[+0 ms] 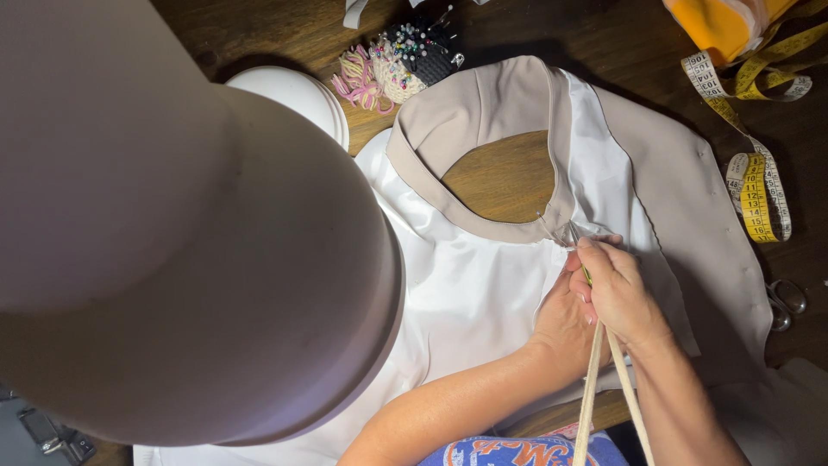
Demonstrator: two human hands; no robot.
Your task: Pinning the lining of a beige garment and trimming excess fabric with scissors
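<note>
A: Item one, the work piece?

B: A garment panel (483,285), white lining with a beige facing (483,112) around a curved neckline opening. It lies flat on a dark wooden table (604,52), in the middle of the view.

A: Item two, right hand?

B: Right hand (617,289), at the lower edge of the neckline. Fingers pinched narrow around a thin tool with a green-yellow shaft (586,274); its metal tip (573,231) touches the seam where beige meets white.

A: Item three, left hand?

B: Left hand (565,324), lying on the white lining just beside and partly under the right hand. It presses the cloth; how its fingers sit I cannot tell, as the right hand hides them.

A: Other stock?

B: Two cream straps (604,388) hang over the right wrist. A pincushion (405,56) full of coloured-head pins, at the top, near the facing. A yellow tape measure (755,173), coiled loosely at the right, well apart from the hands. Scissor handles (785,302) at the right edge of the cloth. An orange cloth (720,26), top right corner. A large pale rounded form (172,216) fills the left side, very close to the camera and blurred. A white round lid-like thing (297,95) behind it.
</note>
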